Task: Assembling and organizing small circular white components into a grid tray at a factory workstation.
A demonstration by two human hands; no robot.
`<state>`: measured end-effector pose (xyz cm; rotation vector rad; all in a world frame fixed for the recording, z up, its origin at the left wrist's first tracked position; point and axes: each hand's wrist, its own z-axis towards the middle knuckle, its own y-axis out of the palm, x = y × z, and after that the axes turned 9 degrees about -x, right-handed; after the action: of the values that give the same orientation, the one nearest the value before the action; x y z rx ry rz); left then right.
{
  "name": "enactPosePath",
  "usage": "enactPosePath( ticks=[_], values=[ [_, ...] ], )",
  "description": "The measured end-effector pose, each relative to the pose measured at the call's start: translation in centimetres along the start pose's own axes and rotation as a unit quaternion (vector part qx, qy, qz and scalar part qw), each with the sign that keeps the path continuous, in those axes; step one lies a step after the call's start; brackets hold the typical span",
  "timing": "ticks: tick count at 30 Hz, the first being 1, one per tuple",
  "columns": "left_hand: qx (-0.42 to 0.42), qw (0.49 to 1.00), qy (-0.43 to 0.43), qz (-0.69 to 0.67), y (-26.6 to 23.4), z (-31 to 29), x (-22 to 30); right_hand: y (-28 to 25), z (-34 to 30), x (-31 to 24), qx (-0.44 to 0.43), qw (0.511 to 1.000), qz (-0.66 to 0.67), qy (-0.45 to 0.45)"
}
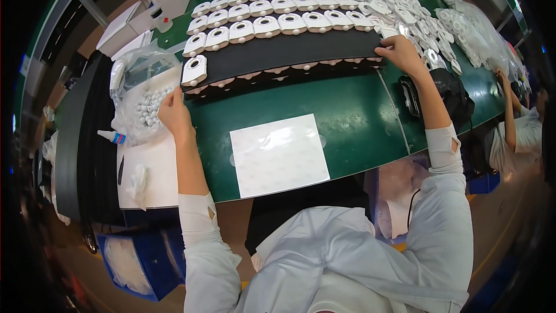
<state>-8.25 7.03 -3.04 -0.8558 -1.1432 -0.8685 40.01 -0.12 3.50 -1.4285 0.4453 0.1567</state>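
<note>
Left hand (175, 111) and right hand (401, 55) are pinching the black board (278, 55) between them at its ends, likely sound holds; it's looking stiff, its white pieces (267, 31) probably sliding if tilted.

Left hand (175, 112), right hand (403, 55) well apart, curled.

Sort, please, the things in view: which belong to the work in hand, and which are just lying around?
Seemingly in use:
long black board, left hand and right hand at its ends
white parts with holes, in rows
small white balls, probably
squeeze bottle, perhaps

Seemingly lying about:
black bag-like item by the right forearm
crumpled white item
</note>
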Motion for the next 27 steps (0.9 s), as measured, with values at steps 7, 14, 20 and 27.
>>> enactPosePath(
  ticks=[7,14,20,27],
  values=[
    [-0.019,0.999,-0.023,0.015,-0.1,-0.2,-0.1,-0.7,0.0,0.0,-0.027,1.000,0.003,0.017],
    [0.159,0.959,0.176,0.158,-1.0,0.3,0.4,-4.2,2.5,5.7,0.070,0.996,-0.053,0.025],
    [0.035,0.905,0.104,0.412,2.2,-4.0,5.3,-3.8,3.0,11.5,0.034,0.961,-0.231,0.145],
    [0.004,0.900,0.072,0.430,1.5,-3.4,4.9,-3.8,0.9,11.8,0.146,0.964,-0.216,0.050]
  ],
)
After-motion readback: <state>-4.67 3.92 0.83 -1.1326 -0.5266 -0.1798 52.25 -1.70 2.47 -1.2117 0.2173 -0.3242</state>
